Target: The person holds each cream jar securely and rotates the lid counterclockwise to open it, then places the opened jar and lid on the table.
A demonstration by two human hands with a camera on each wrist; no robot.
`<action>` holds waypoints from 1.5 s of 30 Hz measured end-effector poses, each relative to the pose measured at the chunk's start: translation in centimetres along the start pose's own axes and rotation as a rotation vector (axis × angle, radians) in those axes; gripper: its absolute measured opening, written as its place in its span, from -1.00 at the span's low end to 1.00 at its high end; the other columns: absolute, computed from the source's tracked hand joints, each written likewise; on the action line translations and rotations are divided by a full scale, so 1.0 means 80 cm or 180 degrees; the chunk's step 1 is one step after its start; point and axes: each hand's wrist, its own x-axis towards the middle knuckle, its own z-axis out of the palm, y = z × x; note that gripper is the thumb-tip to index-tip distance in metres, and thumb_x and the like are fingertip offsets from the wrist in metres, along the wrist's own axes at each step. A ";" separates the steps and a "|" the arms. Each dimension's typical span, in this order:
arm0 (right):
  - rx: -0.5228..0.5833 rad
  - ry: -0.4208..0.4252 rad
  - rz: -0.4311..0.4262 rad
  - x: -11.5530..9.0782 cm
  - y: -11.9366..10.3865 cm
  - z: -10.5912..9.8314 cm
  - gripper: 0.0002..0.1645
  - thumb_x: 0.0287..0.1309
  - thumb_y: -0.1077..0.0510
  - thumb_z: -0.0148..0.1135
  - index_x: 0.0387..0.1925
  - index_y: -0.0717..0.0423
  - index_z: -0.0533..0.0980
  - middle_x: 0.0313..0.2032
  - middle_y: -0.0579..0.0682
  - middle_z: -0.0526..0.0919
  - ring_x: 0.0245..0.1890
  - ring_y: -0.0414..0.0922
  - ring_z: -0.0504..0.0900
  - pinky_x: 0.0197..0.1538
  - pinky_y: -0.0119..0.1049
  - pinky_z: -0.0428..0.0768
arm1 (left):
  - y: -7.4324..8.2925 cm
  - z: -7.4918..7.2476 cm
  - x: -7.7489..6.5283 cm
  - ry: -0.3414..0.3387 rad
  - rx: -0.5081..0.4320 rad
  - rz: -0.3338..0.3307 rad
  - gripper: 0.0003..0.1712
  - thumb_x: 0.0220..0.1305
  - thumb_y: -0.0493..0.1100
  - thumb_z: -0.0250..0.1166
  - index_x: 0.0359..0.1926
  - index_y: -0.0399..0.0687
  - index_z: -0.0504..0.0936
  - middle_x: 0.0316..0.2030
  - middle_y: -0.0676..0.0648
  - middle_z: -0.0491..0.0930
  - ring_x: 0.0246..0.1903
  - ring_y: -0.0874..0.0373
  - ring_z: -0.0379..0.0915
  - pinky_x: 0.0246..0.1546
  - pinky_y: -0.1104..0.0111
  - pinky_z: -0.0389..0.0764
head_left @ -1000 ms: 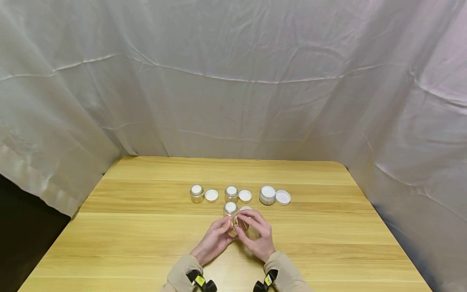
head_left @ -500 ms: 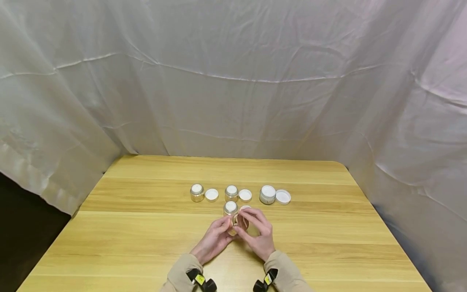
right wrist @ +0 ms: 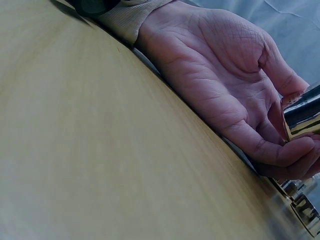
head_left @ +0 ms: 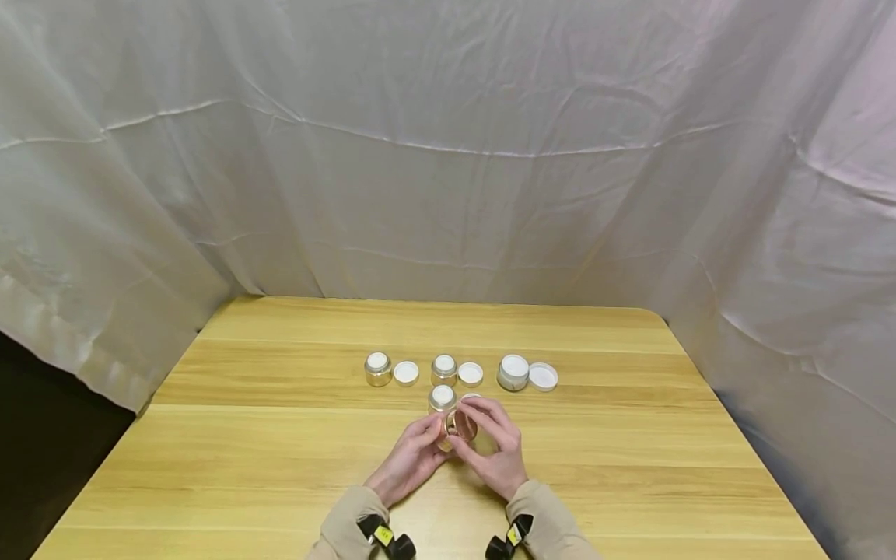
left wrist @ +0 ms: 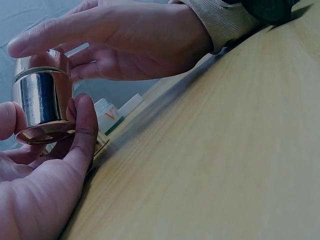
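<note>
In the head view my left hand (head_left: 411, 463) grips a small shiny gold jar (head_left: 446, 442), held tilted near the front of the table. My right hand (head_left: 497, 451) pinches the jar's round gold lid (head_left: 467, 425) between thumb and fingers. Close up in the left wrist view, the jar body (left wrist: 42, 97) shows a seam below the lid part, under the right hand. Whether the lid is loose cannot be told. Just beyond the hands is another jar with a white top (head_left: 442, 398); the white lid (head_left: 471, 397) beside it is partly hidden by the right fingers.
Along the wooden table (head_left: 280, 459) stand a left gold jar (head_left: 378, 371), a middle gold jar (head_left: 444, 372) and a wider grey jar (head_left: 513, 374). Beside each lies an upturned white lid (head_left: 406, 374). A grey curtain (head_left: 448, 194) hangs behind the table.
Across the second, the right thumb and fingers have shifted slightly on the gold lid, and more of its shiny end shows. The left hand and the jars on the table stay put.
</note>
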 end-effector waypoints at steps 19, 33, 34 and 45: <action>0.0043 -0.0104 0.0141 0.000 -0.004 -0.002 -0.46 0.13 0.09 0.48 -0.01 0.44 0.60 -0.07 0.39 0.61 -0.01 0.12 0.63 0.33 -0.42 0.53 | 0.000 0.001 0.000 0.0021 -0.0025 0.0004 -0.30 0.60 -0.11 -0.08 0.48 -0.53 -0.07 0.15 0.12 0.53 0.08 0.31 0.54 0.21 0.44 0.58; 0.0195 -0.0100 -0.0067 0.002 -0.002 0.000 -0.55 -0.04 0.38 0.48 -0.06 0.50 0.61 -0.09 0.40 0.62 -0.03 0.15 0.64 0.31 -0.38 0.57 | 0.001 0.002 0.000 0.0051 -0.0004 -0.0021 -0.30 0.60 -0.12 -0.09 0.48 -0.54 -0.08 0.13 0.15 0.55 0.13 0.28 0.53 0.27 0.39 0.56; 0.0220 -0.0106 -0.0091 0.003 -0.002 0.000 -0.54 -0.08 0.41 0.47 -0.06 0.51 0.60 -0.09 0.40 0.62 -0.03 0.15 0.63 0.31 -0.37 0.57 | 0.001 0.002 0.000 0.0049 0.0002 -0.0024 -0.30 0.60 -0.12 -0.09 0.47 -0.54 -0.07 0.12 0.15 0.55 0.13 0.28 0.53 0.27 0.39 0.56; 0.0255 -0.0143 -0.0085 0.004 -0.005 -0.001 -0.50 -0.10 0.50 0.28 0.01 0.52 0.57 -0.02 0.40 0.61 0.04 0.16 0.61 0.38 -0.33 0.50 | 0.000 0.002 0.001 0.0006 0.0037 -0.0013 -0.30 0.61 -0.11 -0.13 0.48 -0.55 -0.09 0.13 0.10 0.54 0.05 0.27 0.56 0.17 0.40 0.60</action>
